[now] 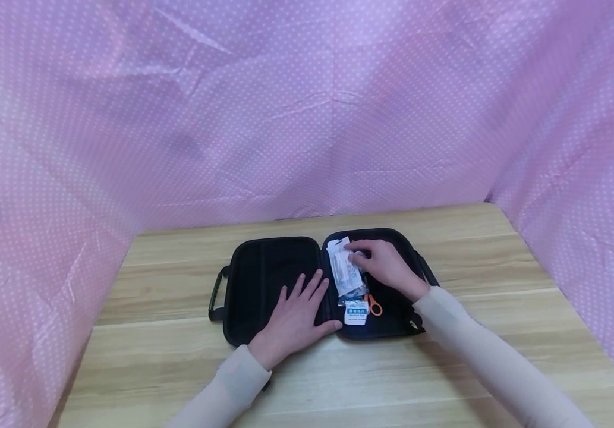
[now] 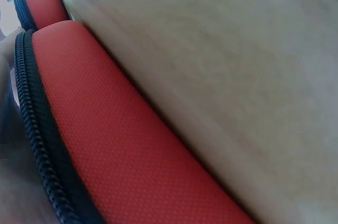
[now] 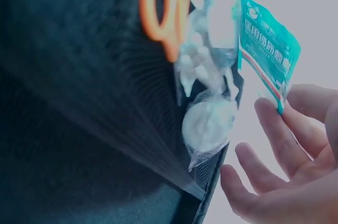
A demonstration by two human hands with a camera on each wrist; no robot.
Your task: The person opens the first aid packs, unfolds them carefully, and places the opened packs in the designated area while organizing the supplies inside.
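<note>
A zip case lies spread open on the table, black inside, with a red outer shell in the left wrist view. My left hand rests with straight, spread fingers across its left half and the hinge. Over the right half, my right hand pinches the edge of a flat packet between thumb and fingers. The packet is teal and white with printed characters. Below it in the case are orange-handled scissors, a small white-and-blue packet and a round white item in clear wrap.
The case's carrying handle sticks out at its left side. A mesh pocket stretches beside the scissors in the right half. Wood-grain tabletop surrounds the case, and pink dotted cloth hangs behind and at both sides.
</note>
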